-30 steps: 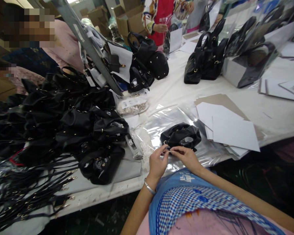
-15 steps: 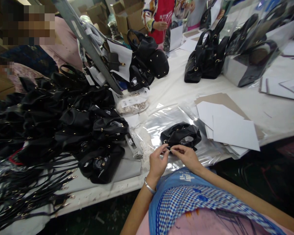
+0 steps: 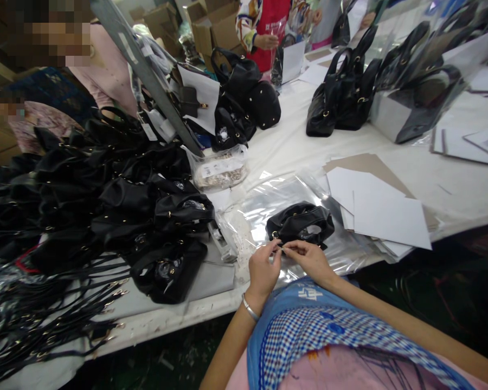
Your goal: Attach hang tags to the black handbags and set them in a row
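A black handbag (image 3: 300, 223) with a gold ring lies on clear plastic sheeting (image 3: 264, 200) in front of me. At its near edge my left hand (image 3: 264, 265) and my right hand (image 3: 309, 261) meet, thumbs and fingertips pinched together. Something small and dark shows between the fingertips, close to the bag's ring; its kind is too small to tell. A silver bangle circles my left wrist.
Black handbags (image 3: 122, 200) are heaped on the left, with straps (image 3: 65, 319) below them. White and grey cards (image 3: 390, 216) lie at right. A metal post (image 3: 146, 76) slants up at left. Several co-workers stand beyond the table; a bag of small parts (image 3: 222, 169) lies nearby.
Both my hands stay pinched at the bag's near edge, with barely any shift. The person at upper left has moved slightly.
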A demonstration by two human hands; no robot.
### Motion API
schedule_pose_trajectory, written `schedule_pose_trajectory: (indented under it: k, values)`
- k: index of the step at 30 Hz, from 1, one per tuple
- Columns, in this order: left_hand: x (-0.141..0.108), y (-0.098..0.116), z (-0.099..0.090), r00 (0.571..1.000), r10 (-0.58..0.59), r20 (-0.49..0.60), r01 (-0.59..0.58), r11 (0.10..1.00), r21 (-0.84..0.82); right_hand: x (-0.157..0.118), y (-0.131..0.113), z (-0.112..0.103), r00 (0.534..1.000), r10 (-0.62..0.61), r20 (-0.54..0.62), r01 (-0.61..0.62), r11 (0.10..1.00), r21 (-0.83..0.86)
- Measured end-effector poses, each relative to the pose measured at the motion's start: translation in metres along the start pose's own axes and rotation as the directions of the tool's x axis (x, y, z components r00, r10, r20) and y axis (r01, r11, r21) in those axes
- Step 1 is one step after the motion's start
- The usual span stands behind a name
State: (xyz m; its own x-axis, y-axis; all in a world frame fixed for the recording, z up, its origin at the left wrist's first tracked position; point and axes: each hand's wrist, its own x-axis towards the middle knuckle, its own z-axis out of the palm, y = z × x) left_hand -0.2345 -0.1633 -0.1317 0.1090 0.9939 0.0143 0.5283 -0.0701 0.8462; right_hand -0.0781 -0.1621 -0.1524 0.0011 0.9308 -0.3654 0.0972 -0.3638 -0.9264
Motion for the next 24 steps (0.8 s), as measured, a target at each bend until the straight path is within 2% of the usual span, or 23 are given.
schedule_pose_trajectory:
  k: [4, 6, 9, 12, 14, 16, 19, 21, 24]
  values:
    - [-0.004, 0.007, 0.004, 1.0, 0.004, 0.006, -0.005, 0.995, 0.098, -0.002, 0.0, 0.001, 0.998, -0.058, -0.023, 0.056, 0.995, -0.08]
    - [-0.006, 0.01, 0.007, 0.999, -0.039, 0.022, 0.036, 0.995, 0.096, -0.004, -0.003, 0.001, 0.995, -0.098, -0.037, 0.092, 0.987, -0.13]
    - [-0.008, 0.013, 0.012, 0.984, -0.176, 0.023, 0.178, 0.981, -0.075, -0.006, -0.009, 0.0, 0.981, -0.183, -0.057, 0.165, 0.958, -0.232]
    - [-0.007, 0.015, 0.013, 0.955, -0.297, 0.029, 0.29, 0.904, -0.315, -0.007, -0.012, 0.0, 0.973, -0.221, -0.072, 0.196, 0.945, -0.26]
    - [-0.005, 0.016, 0.013, 0.94, -0.338, 0.054, 0.329, 0.849, -0.413, -0.006, -0.011, 0.0, 0.983, -0.166, -0.075, 0.15, 0.972, -0.182]
    - [-0.004, 0.016, 0.012, 0.931, -0.356, 0.081, 0.351, 0.811, -0.469, -0.004, -0.008, 0.0, 0.995, -0.077, -0.056, 0.075, 0.997, -0.035]
    - [-0.003, 0.013, 0.012, 0.93, -0.357, 0.09, 0.353, 0.791, -0.5, -0.003, -0.002, 0.0, 1.0, 0.026, -0.015, -0.023, 0.984, 0.179]
    - [-0.004, 0.013, 0.011, 0.931, -0.357, 0.08, 0.348, 0.795, -0.498, -0.002, 0.002, 0.0, 0.998, 0.055, -0.018, -0.049, 0.968, 0.246]
    - [-0.004, 0.013, 0.011, 0.934, -0.352, 0.065, 0.337, 0.802, -0.494, -0.003, 0.004, -0.001, 0.998, 0.05, -0.032, -0.04, 0.968, 0.247]
